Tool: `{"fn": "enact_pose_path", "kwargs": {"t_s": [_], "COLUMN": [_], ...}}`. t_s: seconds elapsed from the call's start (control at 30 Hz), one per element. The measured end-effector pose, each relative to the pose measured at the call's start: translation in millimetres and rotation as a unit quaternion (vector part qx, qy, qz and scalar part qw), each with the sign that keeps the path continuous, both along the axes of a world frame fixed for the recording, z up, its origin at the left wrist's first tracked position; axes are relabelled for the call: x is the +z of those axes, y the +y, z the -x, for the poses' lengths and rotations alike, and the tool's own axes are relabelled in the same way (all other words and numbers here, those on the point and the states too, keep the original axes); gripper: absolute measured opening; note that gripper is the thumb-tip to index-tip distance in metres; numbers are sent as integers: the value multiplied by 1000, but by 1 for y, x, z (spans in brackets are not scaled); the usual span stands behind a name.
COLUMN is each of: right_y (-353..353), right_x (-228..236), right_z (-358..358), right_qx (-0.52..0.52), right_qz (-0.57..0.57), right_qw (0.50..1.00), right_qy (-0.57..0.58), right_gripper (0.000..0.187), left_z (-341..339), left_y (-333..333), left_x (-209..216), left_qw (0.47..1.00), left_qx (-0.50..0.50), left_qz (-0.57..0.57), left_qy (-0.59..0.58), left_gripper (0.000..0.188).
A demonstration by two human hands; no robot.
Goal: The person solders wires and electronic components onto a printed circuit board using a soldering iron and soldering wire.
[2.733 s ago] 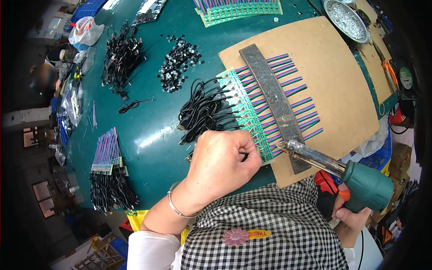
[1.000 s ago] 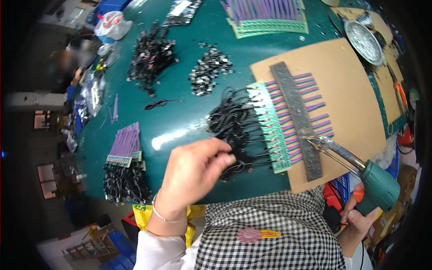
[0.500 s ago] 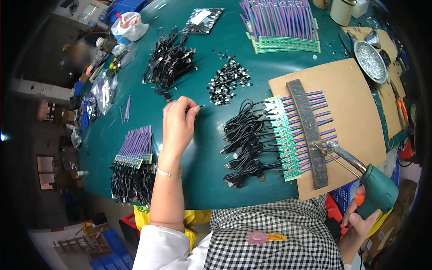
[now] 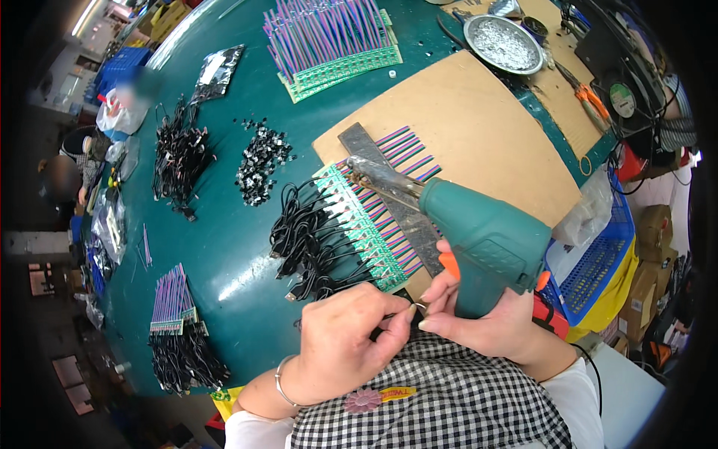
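My right hand (image 4: pixel 486 322) grips a green soldering gun (image 4: pixel 486 236) with an orange trigger. Its metal tip lies above the upper end of a green circuit board strip (image 4: pixel 363 228). In front of my apron, my left hand (image 4: pixel 355 333) is closed in a pinch on a thin small piece I cannot make out. The thumb and a finger of my right hand meet it there. Black cables (image 4: pixel 303 236) fan out from the strip's left side, striped wires (image 4: pixel 407 150) from its right. A dark flat bar (image 4: pixel 389 187) lies across those wires.
Brown cardboard (image 4: pixel 479 127) lies under the strip. Small black parts (image 4: pixel 262 161) and a black cable heap (image 4: pixel 179 153) are farther left. Finished-looking boards with wires (image 4: pixel 336 63) lie at the back. A metal bowl (image 4: pixel 502 45) and orange-handled pliers (image 4: pixel 591 105) are back right.
My left hand came from beside the small black parts to the front, meeting my right hand. My right hand and soldering gun moved up and left over the board. The view shifted right.
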State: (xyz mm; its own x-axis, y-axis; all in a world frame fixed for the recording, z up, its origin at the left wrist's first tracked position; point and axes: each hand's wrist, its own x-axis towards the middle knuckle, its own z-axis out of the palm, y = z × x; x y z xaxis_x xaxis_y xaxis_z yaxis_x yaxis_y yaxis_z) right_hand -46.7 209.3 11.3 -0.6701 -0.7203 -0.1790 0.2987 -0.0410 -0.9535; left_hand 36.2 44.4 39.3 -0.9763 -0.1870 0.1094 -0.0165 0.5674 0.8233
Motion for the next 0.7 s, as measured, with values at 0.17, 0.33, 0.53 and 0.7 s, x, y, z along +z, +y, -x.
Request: {"fn": "enact_pose_path", "kwargs": {"t_s": [0.17, 0.33, 0.53, 0.7], "right_y": [-3, 4, 8, 6], "right_x": [-5, 12, 8, 7], "right_z": [-7, 3, 3, -2], "right_qx": [-98, -6, -49, -42], "right_qz": [27, 36, 33, 6], "right_qw": [995, 996, 997, 999], "right_qy": [18, -85, -44, -4], "right_gripper": [19, 43, 54, 61], "left_z": [1, 2, -5, -7], "left_y": [6, -5, -5, -4], "left_x": [-3, 4, 0, -8], "left_qw": [999, 962, 939, 956], "left_qx": [-36, -108, -28, -21], "left_qz": [-6, -239, -326, -281], "left_qy": [7, -71, -110, -83], "left_gripper": [12, 6, 5, 6]}}
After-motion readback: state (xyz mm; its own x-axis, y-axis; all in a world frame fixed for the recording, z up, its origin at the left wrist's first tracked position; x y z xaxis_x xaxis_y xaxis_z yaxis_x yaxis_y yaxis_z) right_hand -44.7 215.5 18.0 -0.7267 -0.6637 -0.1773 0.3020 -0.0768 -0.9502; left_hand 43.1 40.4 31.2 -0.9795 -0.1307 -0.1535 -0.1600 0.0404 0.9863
